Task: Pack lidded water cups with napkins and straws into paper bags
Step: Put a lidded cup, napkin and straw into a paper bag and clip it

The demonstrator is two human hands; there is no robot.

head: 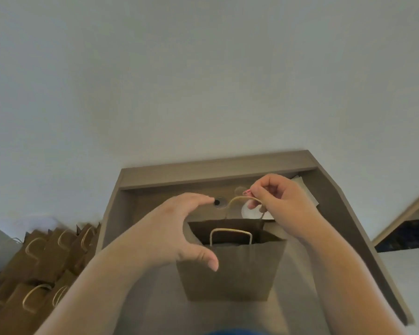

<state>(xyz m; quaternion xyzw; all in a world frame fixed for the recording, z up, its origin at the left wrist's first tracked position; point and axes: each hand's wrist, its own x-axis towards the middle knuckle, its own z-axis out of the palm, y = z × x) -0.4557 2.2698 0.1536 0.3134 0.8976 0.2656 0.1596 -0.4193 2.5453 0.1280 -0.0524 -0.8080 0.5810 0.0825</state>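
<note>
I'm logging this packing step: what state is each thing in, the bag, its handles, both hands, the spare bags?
paper bag: upright on the desk, mouth open.
far handle: raised, pinched by the right hand.
near handle: standing up, untouched.
right hand: pinches the far handle.
left hand: open, fingers spread, by the bag's left edge.
spare bags: folded flat, piled left of the desk.

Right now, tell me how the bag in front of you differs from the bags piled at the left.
The open bag stands upright with its mouth spread; the piled bags are folded flat and overlap. The right hand pinches the open bag's far handle; no hand touches the piled bags. Both are brown paper with pale looped handles.
</note>
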